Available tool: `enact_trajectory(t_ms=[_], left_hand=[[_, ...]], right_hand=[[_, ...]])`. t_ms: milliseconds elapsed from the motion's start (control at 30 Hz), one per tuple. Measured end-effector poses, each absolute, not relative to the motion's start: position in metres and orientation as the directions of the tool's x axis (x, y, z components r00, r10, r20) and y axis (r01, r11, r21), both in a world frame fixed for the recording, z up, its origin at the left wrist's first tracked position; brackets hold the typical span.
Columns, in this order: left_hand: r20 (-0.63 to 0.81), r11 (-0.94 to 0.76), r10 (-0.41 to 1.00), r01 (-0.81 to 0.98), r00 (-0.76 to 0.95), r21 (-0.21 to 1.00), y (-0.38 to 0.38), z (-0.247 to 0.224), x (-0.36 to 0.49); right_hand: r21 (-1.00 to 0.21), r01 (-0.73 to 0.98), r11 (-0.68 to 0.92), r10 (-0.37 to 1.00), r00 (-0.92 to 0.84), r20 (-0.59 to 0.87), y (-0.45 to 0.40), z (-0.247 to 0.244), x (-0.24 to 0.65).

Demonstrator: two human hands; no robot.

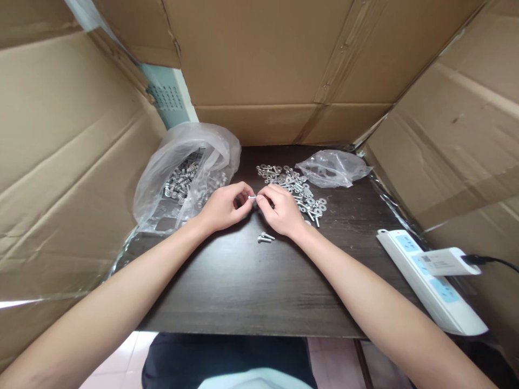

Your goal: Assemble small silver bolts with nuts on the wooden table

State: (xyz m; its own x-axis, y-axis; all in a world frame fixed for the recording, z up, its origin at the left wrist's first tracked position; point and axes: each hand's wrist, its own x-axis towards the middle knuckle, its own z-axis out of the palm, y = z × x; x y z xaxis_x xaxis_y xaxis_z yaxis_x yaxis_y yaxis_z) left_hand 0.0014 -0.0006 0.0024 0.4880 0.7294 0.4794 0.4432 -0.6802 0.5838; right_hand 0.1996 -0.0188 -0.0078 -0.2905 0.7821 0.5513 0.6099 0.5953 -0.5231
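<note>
A small silver bolt lies level between my two hands above the dark table. My left hand pinches its left end between thumb and fingers. The fingertips of my right hand are closed at its right end; whether they hold a smaller part there is too small to tell. Two bolts lie side by side on the table just below my hands. Behind and to the right of my right hand spreads a loose pile of bolts, washers and nuts, partly hidden by that hand.
An open clear plastic bag with many metal fasteners stands at the back left. A crumpled clear bag lies at the back right. A white power strip with a plugged-in adapter is on the right. Cardboard walls surround the dark table.
</note>
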Motion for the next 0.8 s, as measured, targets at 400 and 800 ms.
enact_trajectory(t_ms=[400,800], left_hand=[[0.486,-0.687,0.722,0.429,0.493,0.586,-0.0010,0.0029,0.0015],[0.484,-0.683,0.727,0.434,0.488,0.587,-0.0001,0.0014,0.0014]], right_hand=[[-0.535,0.595,0.599,0.779,-0.280,0.561,-0.0188,-0.0088,0.2006],[-0.523,0.592,0.613,0.767,-0.286,0.574,-0.0170,-0.0108,0.1997]])
